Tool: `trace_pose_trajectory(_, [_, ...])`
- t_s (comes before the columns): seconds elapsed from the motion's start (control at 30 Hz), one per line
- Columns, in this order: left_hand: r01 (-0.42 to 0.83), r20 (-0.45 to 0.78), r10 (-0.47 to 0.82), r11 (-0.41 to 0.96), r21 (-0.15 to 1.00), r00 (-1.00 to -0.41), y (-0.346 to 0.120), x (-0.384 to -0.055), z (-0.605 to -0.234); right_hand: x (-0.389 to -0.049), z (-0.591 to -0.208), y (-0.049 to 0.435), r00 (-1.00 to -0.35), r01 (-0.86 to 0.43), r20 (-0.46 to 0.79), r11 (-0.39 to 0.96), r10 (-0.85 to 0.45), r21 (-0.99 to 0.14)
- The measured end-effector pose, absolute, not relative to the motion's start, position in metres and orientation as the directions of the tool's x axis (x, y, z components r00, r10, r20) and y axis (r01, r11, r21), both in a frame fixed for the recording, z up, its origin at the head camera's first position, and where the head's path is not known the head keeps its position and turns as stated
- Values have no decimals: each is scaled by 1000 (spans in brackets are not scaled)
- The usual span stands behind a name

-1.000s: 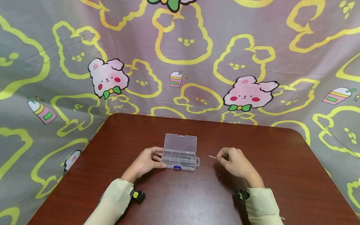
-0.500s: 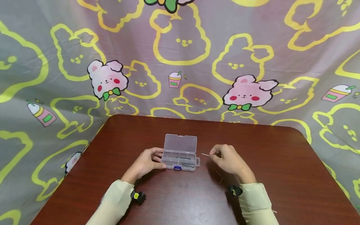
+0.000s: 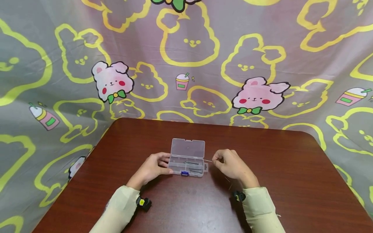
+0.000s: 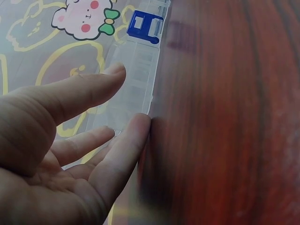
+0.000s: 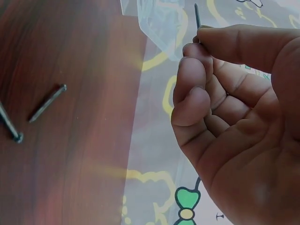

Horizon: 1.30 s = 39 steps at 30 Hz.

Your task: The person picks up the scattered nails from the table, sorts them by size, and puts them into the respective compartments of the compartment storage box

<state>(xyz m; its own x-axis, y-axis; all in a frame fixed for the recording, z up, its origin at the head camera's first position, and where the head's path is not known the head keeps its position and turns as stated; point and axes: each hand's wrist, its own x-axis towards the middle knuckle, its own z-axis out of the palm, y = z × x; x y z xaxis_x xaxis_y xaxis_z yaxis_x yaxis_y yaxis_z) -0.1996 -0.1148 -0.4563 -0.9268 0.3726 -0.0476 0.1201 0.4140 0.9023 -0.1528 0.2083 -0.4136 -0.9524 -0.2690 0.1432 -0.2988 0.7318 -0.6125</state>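
A clear plastic compartment box (image 3: 193, 175) stands on the table with its lid (image 3: 187, 148) raised at the back and a blue latch (image 3: 185, 173) in front. Several nails (image 3: 191, 163) lie in its right-hand compartments. My left hand (image 3: 152, 168) holds the box's left end, thumb at the front corner and fingers at the side. Just right of the box, my right hand (image 3: 231, 165) pinches a nail (image 5: 197, 16) between thumb and fingertip, its point toward the box. In the right wrist view, two loose nails (image 5: 48, 103) lie on the wood.
The dark red wooden table (image 3: 186, 207) carries everything. A hanging cloth (image 3: 204, 48) with cartoon rabbits closes in the back and sides. A clear hang tab (image 3: 206, 167) juts from the box's right end. Both wrists wear black cameras (image 3: 143, 203).
My right hand has moved left with the pinched nail, bringing the nail's tip up to the box's right edge. The left hand and the box have stayed in place.
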Motion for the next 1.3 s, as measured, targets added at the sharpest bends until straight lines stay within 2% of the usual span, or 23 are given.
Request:
trace_pose_trajectory(0.67, [95,-67,352,423,901,-933,-114,-201,-456,-161,-418,188,-931,-354,158,717,-328,-601])
trace_pose_trajectory(1.3, [121,-40,382,388,914,-923,-114,-201,-456,-163,-423,170,-905,-408,155,707,-395,-577])
